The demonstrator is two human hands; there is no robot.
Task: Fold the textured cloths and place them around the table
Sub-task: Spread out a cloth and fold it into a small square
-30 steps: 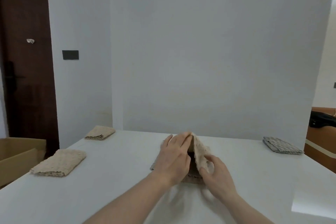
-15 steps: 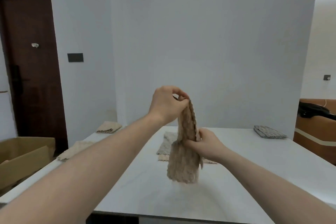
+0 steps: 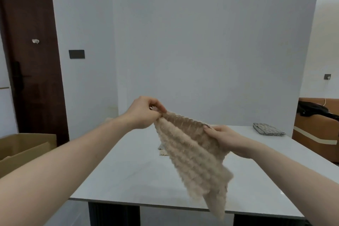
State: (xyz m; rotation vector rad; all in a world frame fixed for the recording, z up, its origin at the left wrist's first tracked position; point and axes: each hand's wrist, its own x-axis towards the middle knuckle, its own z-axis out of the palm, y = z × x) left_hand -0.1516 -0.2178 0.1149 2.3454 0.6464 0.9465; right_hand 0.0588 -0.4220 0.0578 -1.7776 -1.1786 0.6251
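stretching a beige textured cloth mid-frame, left hand and right hand pinch its top corners; gray folded cloth sits placed at right, more remain beneath.

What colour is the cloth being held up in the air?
Beige, with a bumpy woven texture; the held cloth shows clearly in the head view.

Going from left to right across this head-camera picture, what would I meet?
Brown door → cardboard box → dark wall plate → left hand → beige cloth → right hand → folded grey cloth → brown sofa.
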